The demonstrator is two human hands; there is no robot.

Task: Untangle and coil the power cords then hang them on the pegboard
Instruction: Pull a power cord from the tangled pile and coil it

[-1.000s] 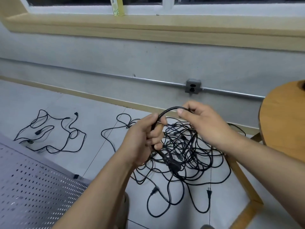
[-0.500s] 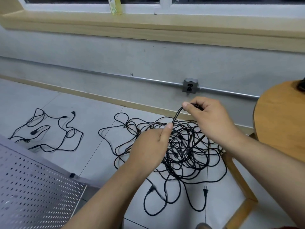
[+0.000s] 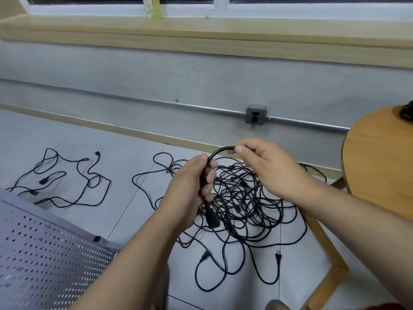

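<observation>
A tangled heap of black power cords [image 3: 243, 211] lies on the grey tiled floor below my hands. My left hand [image 3: 190, 189] grips one black cord [image 3: 218, 152] in its fist, and the cord's connector end [image 3: 211, 218] hangs below that fist. The cord arches up and right to my right hand [image 3: 266, 168], which pinches it between thumb and fingers. A second, looser bunch of black cords [image 3: 67, 175] lies on the floor at the left. The grey perforated pegboard [image 3: 40, 260] lies at the lower left.
A round wooden table [image 3: 380, 157] with wooden legs stands at the right. A grey wall with a metal conduit and a socket box [image 3: 256, 114] runs behind the cords. Two loose plugs [image 3: 277, 257] lie on the floor near me.
My left hand has closed round the cord again and lifted it, so the cord arches between both hands. Half a second ago it was lower over the heap.
</observation>
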